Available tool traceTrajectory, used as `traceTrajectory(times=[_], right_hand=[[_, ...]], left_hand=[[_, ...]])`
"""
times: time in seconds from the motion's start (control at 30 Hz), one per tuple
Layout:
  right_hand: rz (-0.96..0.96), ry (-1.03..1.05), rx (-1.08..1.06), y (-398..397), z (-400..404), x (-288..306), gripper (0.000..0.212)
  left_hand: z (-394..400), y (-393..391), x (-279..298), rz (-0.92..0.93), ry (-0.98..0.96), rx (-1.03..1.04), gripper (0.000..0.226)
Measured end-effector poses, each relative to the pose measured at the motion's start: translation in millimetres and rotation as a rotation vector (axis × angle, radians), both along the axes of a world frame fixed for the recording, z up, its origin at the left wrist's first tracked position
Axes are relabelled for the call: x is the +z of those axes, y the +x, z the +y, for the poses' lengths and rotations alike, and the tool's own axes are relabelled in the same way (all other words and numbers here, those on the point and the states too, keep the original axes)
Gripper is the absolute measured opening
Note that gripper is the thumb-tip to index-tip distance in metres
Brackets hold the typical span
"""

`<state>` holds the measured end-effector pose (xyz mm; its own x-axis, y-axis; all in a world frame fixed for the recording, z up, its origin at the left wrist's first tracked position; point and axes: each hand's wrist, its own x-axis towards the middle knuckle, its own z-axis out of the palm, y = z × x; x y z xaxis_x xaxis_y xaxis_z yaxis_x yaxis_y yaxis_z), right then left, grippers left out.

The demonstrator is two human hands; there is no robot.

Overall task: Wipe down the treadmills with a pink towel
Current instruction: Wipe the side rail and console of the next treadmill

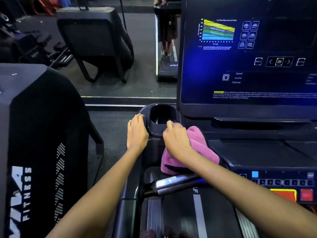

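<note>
- The cup holder sits at the left corner of the treadmill console, just left of the screen; its dark well shows nothing inside that can be made out.
- The left hand lies flat on the holder's outer left rim, fingers straight and together, holding nothing.
- The right hand presses the pink towel onto the console just right of and below the holder, fingers curled over the bunched cloth, fingertips at the holder's near rim.
- The towel's lower edge hangs over the console front, above the handlebar.
- The hands are apart, the holder's rim between them.
- Another machine stands well left of the holder.
</note>
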<state>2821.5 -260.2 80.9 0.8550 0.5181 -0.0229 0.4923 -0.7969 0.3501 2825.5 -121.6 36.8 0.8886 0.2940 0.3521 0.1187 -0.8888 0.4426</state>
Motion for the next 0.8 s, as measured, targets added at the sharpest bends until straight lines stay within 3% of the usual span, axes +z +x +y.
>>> traceTrajectory(times=[0.1,0.2,0.3,0.4,0.57,0.8], right_hand=[[-0.066,-0.087,-0.025,-21.8,16.1,-10.4,0.026],[-0.041,0.046,0.048,-23.3,23.2,-13.2,0.018],[-0.054,0.111,0.121,-13.2,0.6,-12.9,0.04],[-0.155,0.061,0.064,-13.6,-27.2,-11.8,0.039],[-0.114,0.009,0.029,-27.6,-35.6,-6.4,0.03],[-0.109,0.087,-0.115,-26.7,-51.8,-8.9,0.045]], left_hand=[[-0.5,2.0,-1.4,0.003,-0.009,-0.001,0.029],[1.0,4.1,-3.6,0.03,-0.016,0.002,0.028],[1.6,3.6,-3.8,0.039,-0.008,-0.012,0.034],[2.8,3.1,-4.6,0.028,-0.006,-0.019,0.036],[1.6,1.7,-4.0,-0.002,-0.029,-0.021,0.031],[-0.5,0.0,-2.5,-0.049,0.002,-0.086,0.023]])
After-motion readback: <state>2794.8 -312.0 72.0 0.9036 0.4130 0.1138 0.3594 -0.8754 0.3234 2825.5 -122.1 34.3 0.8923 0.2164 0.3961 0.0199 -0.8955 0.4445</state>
